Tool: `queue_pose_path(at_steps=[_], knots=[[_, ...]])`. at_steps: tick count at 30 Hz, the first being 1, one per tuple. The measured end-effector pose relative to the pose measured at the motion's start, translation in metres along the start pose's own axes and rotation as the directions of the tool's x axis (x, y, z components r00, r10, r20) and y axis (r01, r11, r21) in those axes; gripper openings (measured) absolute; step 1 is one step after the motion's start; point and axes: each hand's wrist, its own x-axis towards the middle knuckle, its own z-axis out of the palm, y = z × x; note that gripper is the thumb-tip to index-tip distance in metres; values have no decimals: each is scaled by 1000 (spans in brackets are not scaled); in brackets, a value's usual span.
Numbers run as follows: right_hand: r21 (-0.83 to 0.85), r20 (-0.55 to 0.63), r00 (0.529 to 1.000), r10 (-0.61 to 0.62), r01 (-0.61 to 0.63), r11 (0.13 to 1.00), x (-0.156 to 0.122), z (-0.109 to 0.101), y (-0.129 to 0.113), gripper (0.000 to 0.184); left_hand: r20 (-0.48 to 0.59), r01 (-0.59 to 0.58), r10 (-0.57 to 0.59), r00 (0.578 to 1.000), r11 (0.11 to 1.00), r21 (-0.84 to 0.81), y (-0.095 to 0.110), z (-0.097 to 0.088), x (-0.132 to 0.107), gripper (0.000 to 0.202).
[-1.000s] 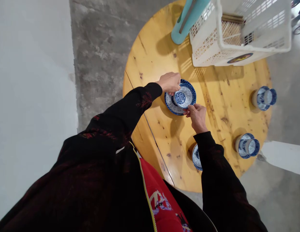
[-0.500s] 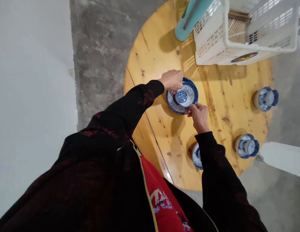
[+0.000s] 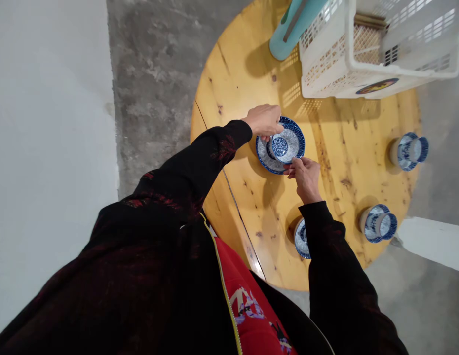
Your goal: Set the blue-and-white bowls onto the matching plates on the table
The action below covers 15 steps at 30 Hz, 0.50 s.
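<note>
Both hands are on the blue-and-white bowl (image 3: 286,143), centre frame: left hand (image 3: 264,121) curled over its far rim, right hand (image 3: 305,173) pinching the near edge, seating it on the plate (image 3: 264,157). Next move needs a level, gentle release. Against the earlier frames, bowl and hands sit slightly higher and further right.

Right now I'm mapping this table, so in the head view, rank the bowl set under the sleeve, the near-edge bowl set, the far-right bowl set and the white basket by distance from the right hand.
From the right hand:
1. Bowl set under the sleeve, just below the wrist.
2. Near-edge bowl set, lower right.
3. Far-right bowl set and white basket, right and upper right: too close to call.
</note>
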Motion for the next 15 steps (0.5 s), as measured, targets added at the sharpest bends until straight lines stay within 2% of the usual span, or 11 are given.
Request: queue_pose_path(at_steps=[4, 7, 11, 15], knots=[[52, -22, 1000, -7, 8, 999, -3, -9, -1, 26, -77, -6, 7, 997, 1000, 13, 2, -10, -8, 26], [99, -79, 997, 14, -6, 995, -15, -25, -5, 30, -159, -2, 5, 987, 1000, 21, 1, -23, -24, 27], [185, -111, 993, 50, -29, 982, -49, -46, 1, 32, -233, 11, -3, 972, 999, 33, -6, -33, -52, 27], [265, -96, 989, 112, -83, 961, -96, -53, 18, 35, -248, 18, -4, 969, 998, 54, -13, -28, -77, 24]])
